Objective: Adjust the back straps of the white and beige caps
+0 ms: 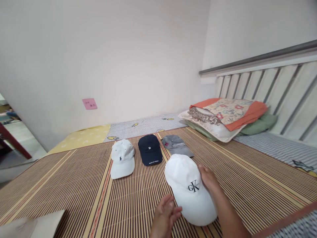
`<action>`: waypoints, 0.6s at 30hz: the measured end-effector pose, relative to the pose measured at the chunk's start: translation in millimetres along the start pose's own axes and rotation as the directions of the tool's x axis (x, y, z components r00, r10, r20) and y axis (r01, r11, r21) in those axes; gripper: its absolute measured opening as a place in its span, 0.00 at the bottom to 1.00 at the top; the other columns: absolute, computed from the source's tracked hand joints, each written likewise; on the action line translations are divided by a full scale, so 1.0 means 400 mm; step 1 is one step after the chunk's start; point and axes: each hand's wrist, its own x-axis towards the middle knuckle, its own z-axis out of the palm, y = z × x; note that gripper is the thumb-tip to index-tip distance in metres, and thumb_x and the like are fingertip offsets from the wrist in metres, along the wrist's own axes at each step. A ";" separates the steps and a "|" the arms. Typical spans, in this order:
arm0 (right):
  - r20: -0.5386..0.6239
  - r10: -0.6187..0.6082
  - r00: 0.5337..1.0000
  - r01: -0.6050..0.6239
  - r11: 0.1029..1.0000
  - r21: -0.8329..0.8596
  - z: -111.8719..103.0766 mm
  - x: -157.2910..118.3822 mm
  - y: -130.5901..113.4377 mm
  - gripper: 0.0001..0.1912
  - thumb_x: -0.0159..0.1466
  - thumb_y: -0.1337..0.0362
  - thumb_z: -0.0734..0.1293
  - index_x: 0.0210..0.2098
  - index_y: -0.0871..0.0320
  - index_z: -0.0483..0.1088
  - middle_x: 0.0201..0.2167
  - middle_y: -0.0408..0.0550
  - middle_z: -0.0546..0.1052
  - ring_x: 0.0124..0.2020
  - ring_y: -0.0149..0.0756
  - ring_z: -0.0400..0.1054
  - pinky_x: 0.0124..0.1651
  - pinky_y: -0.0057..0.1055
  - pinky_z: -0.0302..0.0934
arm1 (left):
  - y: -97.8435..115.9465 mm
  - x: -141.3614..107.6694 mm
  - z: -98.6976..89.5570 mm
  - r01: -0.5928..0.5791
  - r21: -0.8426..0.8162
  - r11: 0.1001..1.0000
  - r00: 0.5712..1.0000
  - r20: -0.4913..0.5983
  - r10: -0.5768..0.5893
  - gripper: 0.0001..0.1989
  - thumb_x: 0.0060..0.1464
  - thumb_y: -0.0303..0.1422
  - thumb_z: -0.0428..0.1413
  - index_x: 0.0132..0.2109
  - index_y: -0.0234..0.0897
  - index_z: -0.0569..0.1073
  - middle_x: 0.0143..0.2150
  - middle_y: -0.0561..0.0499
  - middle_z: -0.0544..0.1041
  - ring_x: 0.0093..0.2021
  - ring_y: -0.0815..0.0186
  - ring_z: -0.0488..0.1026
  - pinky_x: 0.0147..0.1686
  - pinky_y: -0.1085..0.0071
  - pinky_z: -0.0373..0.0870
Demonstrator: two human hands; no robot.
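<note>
In the near left corner, a beige thing (47, 223) lies on the striped mat (131, 205). It is cut off, so I cannot tell what it is. My left hand (163, 213) is near the middle, loosely spread, with nothing in it that I can see. Its fingertips are just beside the white cap (182, 173), but I cannot tell if they touch. My right hand (210, 180) holds that cap by its right side, maybe so the soft top does not get squashed. I cannot tell if the cap rests on the mat.

A bit farther, three caps sit in a row: a pale cap (123, 153) on the left, a dark blue cap (150, 152) in the middle, a gray cap (177, 145) on the right. The first two point their brims at me, perhaps so their fronts show. At the far right, pillows (228, 114) are piled by the white headboard (272, 91), I guess because heads go there. At the far left, a pink paper (89, 103) is on the wall (138, 66).
</note>
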 end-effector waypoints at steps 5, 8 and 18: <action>-0.045 0.041 0.998 -0.040 0.998 0.038 0.006 0.011 0.003 0.22 0.60 0.49 0.59 0.31 0.57 0.79 0.35 0.60 0.83 0.45 0.57 0.76 0.52 0.47 0.65 | 0.070 -0.037 -0.001 0.085 -0.091 0.992 0.996 0.004 -0.085 0.21 0.60 0.27 0.62 0.58 0.25 0.70 0.64 0.26 0.74 0.43 0.55 0.85 0.43 0.65 0.81; -0.051 0.059 0.997 -0.054 0.994 0.090 0.004 0.012 0.006 0.20 0.59 0.50 0.60 0.30 0.55 0.77 0.35 0.58 0.83 0.44 0.54 0.75 0.51 0.44 0.65 | 0.089 -0.049 0.000 0.113 -0.171 0.979 0.994 0.015 -0.112 0.27 0.62 0.25 0.60 0.65 0.23 0.64 0.67 0.27 0.72 0.48 0.51 0.84 0.46 0.63 0.81; -0.031 0.263 0.964 -0.214 0.843 0.493 0.021 -0.008 0.044 0.15 0.53 0.53 0.66 0.34 0.56 0.73 0.34 0.54 0.82 0.43 0.51 0.79 0.49 0.43 0.73 | 0.058 -0.132 -0.105 0.173 -0.016 0.985 0.981 0.092 -0.171 0.29 0.59 0.38 0.65 0.62 0.26 0.70 0.63 0.29 0.77 0.50 0.48 0.83 0.49 0.59 0.79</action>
